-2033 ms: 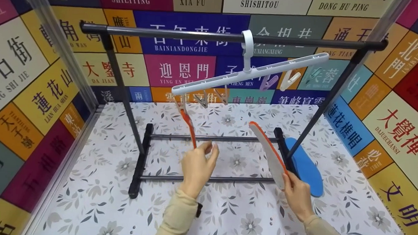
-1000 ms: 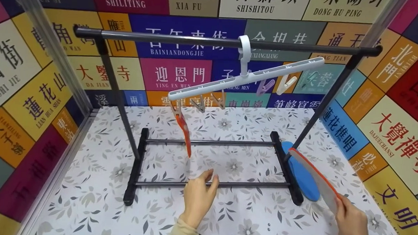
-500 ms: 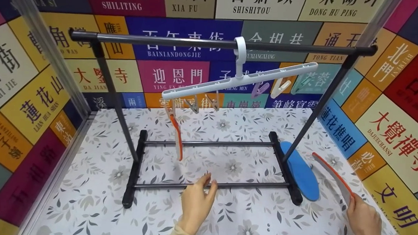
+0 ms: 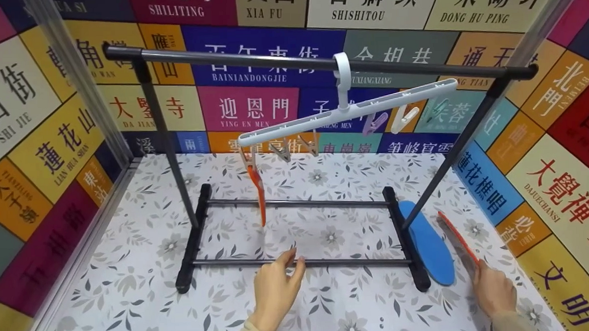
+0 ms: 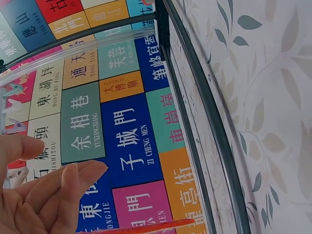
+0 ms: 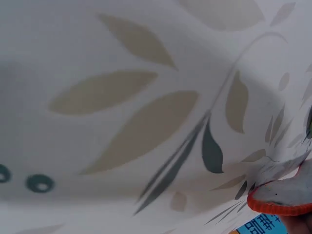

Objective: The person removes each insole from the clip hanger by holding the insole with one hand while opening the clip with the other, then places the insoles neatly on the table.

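My right hand [image 4: 495, 291] grips one end of a thin insole [image 4: 459, 238] with an orange edge, held slanting low over the cloth at the right. In the right wrist view, the insole's grey face and orange rim [image 6: 278, 208] show at the lower right corner. Beside it lies a blue insole [image 4: 430, 249], flat near the rack's right foot. My left hand [image 4: 277, 291] is in front of the rack, fingers loosely bent and holding nothing. Another orange-edged insole [image 4: 260, 196] hangs edge-on from a clip at the left end of the white hanger [image 4: 322, 119].
The black rack [image 4: 271, 58] carries the hanger by its hook. Several more clips hang along the hanger, including a purple clip [image 4: 375, 123] and a white clip [image 4: 405, 120]. Colourful lettered panels wall in the floral cloth [image 4: 329, 306] at the back and sides.
My left hand has drawn down from the hanging insole, which now hangs by its clip. My right hand has carried its insole rightward and down, past the blue one. The hanger has swung slightly.
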`<state>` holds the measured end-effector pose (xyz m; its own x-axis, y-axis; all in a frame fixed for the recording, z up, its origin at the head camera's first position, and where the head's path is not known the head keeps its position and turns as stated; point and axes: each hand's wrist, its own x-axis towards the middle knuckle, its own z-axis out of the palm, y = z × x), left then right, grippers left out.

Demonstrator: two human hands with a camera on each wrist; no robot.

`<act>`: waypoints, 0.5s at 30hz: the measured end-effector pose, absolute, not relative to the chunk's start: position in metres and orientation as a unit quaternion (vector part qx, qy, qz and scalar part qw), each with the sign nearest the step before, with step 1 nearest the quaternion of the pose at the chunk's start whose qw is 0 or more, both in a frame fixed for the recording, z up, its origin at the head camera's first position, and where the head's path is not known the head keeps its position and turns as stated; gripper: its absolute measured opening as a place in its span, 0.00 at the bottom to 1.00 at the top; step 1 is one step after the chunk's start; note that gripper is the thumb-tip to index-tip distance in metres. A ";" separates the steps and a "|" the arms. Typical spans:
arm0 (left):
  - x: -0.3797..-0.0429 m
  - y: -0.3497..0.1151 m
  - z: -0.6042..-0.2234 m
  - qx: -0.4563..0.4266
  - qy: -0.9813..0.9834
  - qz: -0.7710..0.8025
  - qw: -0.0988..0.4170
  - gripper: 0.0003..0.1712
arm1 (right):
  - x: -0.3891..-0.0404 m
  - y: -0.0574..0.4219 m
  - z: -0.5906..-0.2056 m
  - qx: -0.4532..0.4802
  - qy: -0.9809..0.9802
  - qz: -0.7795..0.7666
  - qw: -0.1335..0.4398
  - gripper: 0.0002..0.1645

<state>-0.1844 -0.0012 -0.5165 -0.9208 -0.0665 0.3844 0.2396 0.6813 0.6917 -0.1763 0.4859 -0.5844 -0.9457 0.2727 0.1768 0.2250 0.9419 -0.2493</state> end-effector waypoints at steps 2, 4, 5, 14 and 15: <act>-0.184 -0.002 -0.516 -0.049 -0.896 -0.395 0.196 0.15 | -0.183 0.486 -0.586 -0.124 -0.981 0.112 0.099 0.18; -0.184 -0.003 -0.516 -0.050 -0.896 -0.394 0.200 0.15 | -0.190 0.485 -0.588 -0.123 -0.982 0.113 0.088 0.17; -0.184 -0.003 -0.515 -0.049 -0.896 -0.393 0.201 0.15 | -0.194 0.485 -0.588 -0.121 -0.983 0.113 0.082 0.17; -0.184 -0.007 -0.513 -0.041 -0.900 -0.391 0.186 0.15 | -0.218 0.483 -0.594 -0.121 -0.984 0.126 0.039 0.16; -0.184 -0.007 -0.513 -0.040 -0.901 -0.392 0.182 0.15 | -0.220 0.482 -0.593 -0.120 -0.984 0.129 0.033 0.17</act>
<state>-0.1836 -0.0074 -0.5132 -0.9304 -0.0707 0.3597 0.2147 0.6901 0.6911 -0.2199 0.4825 -0.5934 -0.9690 0.2448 0.0334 0.2279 0.9379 -0.2616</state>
